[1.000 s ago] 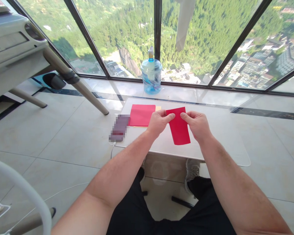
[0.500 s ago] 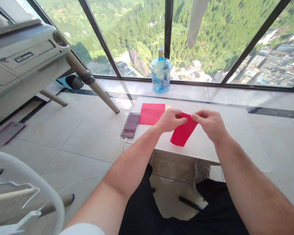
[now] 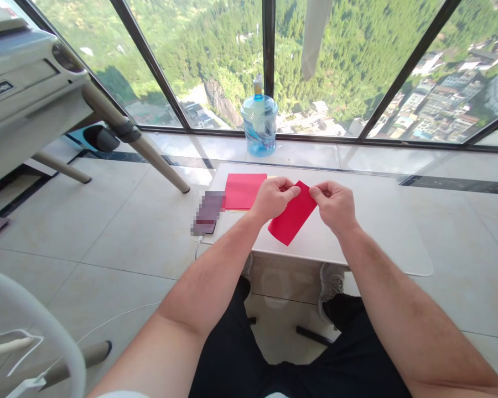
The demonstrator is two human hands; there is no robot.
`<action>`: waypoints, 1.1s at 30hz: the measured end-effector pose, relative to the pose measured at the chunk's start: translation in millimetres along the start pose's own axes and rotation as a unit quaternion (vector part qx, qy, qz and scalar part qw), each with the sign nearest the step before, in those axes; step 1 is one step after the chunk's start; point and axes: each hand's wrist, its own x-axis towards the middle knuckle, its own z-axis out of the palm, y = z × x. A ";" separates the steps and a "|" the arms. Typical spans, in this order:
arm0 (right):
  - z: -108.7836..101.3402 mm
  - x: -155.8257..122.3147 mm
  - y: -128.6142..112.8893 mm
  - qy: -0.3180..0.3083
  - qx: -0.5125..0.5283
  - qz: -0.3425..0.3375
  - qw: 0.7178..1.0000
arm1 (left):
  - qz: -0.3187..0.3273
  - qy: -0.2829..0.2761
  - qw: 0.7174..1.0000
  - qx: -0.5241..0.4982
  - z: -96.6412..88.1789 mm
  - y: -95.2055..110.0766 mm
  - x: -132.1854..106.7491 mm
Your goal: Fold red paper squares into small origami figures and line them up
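A red paper sheet [image 3: 291, 217] hangs tilted above a low white table [image 3: 377, 221]. My left hand [image 3: 274, 198] pinches its upper left corner and my right hand [image 3: 334, 205] pinches its upper right corner. The sheet's lower end points down and to the left, just over the table's near edge. A stack of red paper [image 3: 243, 190] lies flat on the table to the left of my left hand.
A phone [image 3: 208, 213] with a white cable lies at the table's left edge. A blue water jug [image 3: 259, 122] stands by the glass wall beyond the table. Grey equipment on slanted legs [image 3: 29, 94] stands at the left. My knees are under the table.
The red sheet, upright a second ago, now slants with its lower end swung to the left. Both hands keep their pinch on its top corners.
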 end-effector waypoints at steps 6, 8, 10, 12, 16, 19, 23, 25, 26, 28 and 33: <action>0.2 -1.2 0.0 -0.029 0.010 0.003 1.000 | -0.045 0.043 0.996 -0.071 6.4 3.2 -3.1; 0.6 -1.4 -0.3 -0.036 0.013 0.003 0.999 | -0.062 0.057 0.993 -0.088 8.2 4.3 -4.3; 0.7 -1.3 -0.2 -0.037 0.012 0.005 0.999 | -0.070 0.065 0.991 -0.091 9.6 4.9 -5.2; 0.2 -1.1 0.6 -0.040 0.010 0.011 0.999 | -0.072 0.065 0.991 -0.088 10.4 4.4 -5.5; -1.5 -1.1 3.0 -0.053 0.010 0.024 0.998 | -0.064 0.071 0.993 -0.075 11.5 1.5 -4.3; -2.7 -0.6 4.1 -0.048 0.015 0.026 0.998 | -0.061 0.071 0.993 -0.065 12.1 -0.1 -4.3; -4.6 1.3 5.6 -0.020 0.016 0.025 0.999 | -0.085 0.033 0.993 -0.079 11.7 0.3 -6.7; -5.7 1.9 6.4 -0.013 0.016 0.027 0.999 | -0.092 0.024 0.992 -0.080 10.8 0.8 -7.7; -6.4 2.1 6.7 -0.016 0.017 0.029 0.999 | -0.093 0.024 0.992 -0.077 10.2 1.0 -8.0; -7.9 2.0 6.6 -0.027 0.022 0.035 0.999 | -0.093 0.022 0.993 -0.070 9.2 1.6 -8.2; -11.4 1.3 1.9 -0.097 0.053 0.052 0.993 | -0.072 -0.015 0.997 -0.005 10.2 3.7 -10.0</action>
